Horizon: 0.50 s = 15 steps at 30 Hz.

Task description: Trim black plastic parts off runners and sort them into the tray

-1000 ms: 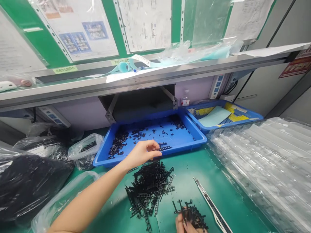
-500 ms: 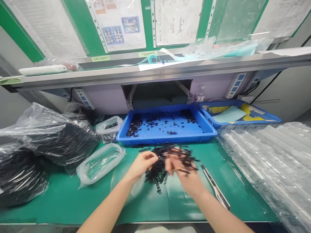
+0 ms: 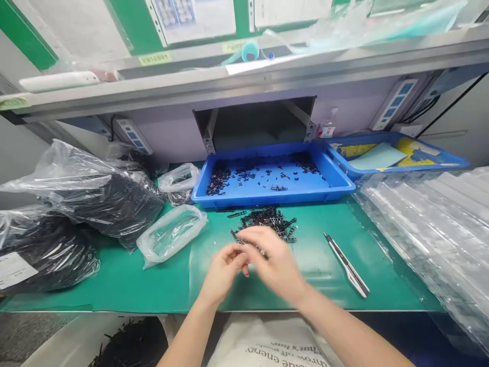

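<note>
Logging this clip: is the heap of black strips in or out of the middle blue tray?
Out: the heap lies on the green tabletop, nearer the wearer than the tray.

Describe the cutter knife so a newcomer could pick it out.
Find the green table, then the clear plastic trays at its right. Between them and the right hand lies the slanted cutter knife, partly white, unlike the all-black strips.

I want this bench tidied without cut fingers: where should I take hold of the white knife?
Take the white knife by its wider near end, probably from the near right: it lies flat, narrow dark tip pointing away toward the middle blue tray.
</note>
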Each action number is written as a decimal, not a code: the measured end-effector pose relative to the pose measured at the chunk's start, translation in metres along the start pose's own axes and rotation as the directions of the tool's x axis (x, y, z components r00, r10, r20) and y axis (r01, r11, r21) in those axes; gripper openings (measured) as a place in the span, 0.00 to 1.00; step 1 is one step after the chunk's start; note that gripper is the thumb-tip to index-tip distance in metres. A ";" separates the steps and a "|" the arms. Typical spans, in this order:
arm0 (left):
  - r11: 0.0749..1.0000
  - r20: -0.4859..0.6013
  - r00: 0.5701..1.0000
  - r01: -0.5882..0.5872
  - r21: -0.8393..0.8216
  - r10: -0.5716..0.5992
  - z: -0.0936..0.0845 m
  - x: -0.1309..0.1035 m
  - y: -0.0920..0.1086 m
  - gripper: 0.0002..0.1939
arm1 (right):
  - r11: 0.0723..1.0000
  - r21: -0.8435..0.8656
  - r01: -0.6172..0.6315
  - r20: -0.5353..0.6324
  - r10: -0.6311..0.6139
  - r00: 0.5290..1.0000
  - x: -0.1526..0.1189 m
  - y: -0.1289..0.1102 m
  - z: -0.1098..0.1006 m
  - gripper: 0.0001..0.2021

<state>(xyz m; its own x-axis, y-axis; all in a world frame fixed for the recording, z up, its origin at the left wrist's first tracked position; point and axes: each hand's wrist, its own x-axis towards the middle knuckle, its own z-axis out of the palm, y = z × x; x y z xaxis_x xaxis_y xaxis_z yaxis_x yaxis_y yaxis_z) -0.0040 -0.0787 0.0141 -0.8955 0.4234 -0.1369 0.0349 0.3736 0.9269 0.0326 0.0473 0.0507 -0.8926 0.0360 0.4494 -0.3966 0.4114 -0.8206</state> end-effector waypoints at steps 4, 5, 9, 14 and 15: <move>0.988 0.071 0.997 0.039 -0.146 -0.029 0.003 -0.010 0.011 0.07 | 0.874 0.228 -0.428 0.090 0.419 0.903 -0.034 0.025 -0.035 0.10; 0.989 0.084 0.996 0.036 -0.145 -0.024 0.005 -0.011 0.014 0.06 | 0.819 0.290 -0.495 0.132 0.478 0.868 -0.041 0.024 -0.036 0.10; 0.997 0.086 0.996 0.001 -0.079 0.006 0.013 -0.013 0.018 0.04 | 0.702 0.394 -0.594 0.179 0.576 0.798 -0.054 0.017 -0.035 0.10; 1.000 0.078 0.997 0.016 -0.020 -0.014 0.017 -0.016 0.018 0.05 | 0.556 0.471 -0.685 0.277 0.644 0.713 -0.052 0.019 -0.035 0.10; 1.000 0.079 0.997 0.019 -0.006 -0.019 0.016 -0.016 0.018 0.05 | 0.517 0.492 -0.700 0.297 0.656 0.694 -0.050 0.020 -0.035 0.10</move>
<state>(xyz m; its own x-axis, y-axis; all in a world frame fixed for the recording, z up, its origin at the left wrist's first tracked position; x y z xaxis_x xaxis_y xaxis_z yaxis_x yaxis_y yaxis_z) 0.0181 -0.0650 0.0275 -0.8584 0.4798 -0.1814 0.0151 0.3770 0.9261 0.0772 0.0855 0.0238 -0.9430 0.0243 -0.3318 0.3145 -0.2600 -0.9129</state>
